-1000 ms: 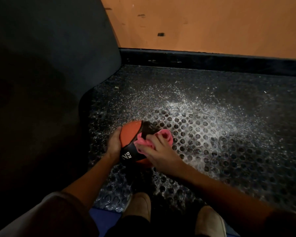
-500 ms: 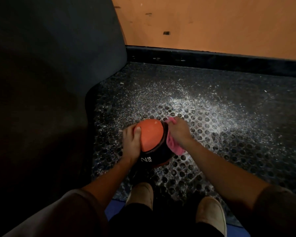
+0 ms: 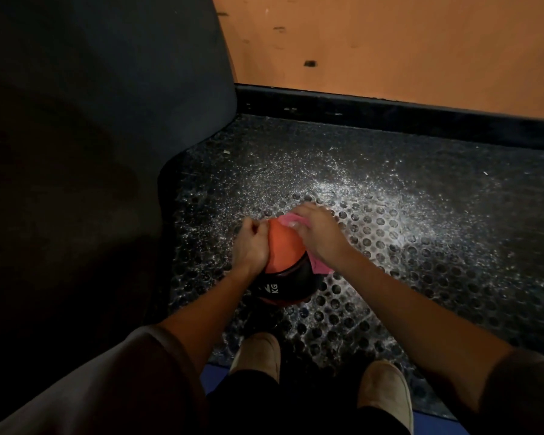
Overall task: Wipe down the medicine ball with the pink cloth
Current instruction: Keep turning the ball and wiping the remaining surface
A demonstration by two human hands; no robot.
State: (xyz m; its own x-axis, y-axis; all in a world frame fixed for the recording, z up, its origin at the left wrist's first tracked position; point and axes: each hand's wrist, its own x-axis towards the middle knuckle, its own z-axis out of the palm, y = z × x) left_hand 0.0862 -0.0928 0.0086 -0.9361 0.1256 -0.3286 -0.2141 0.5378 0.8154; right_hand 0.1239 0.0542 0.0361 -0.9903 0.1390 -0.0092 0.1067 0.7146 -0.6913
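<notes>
Between both hands, over the perforated rubber floor mat and just ahead of the two shoes, sits the medicine ball; contact between ball and mat cannot be confirmed. Ball colour: orange, with a black band across the near side. Band marking: white letters "KG"; the character above them is cut off by the left wrist and cannot be read. The left hand grips the ball's left side, fingers curled against the orange surface. The right hand lies on the upper right of the ball, fingers curved over the pink cloth and pressing it to the surface. Most of the cloth is hidden under this hand; one edge shows at the fingertips, another below the wrist. White speckling covers the mat beyond the ball. A black baseboard runs along the foot of an orange wall, which carries several dark marks. A large dark padded shape fills the left side; its detail is lost in shadow.
</notes>
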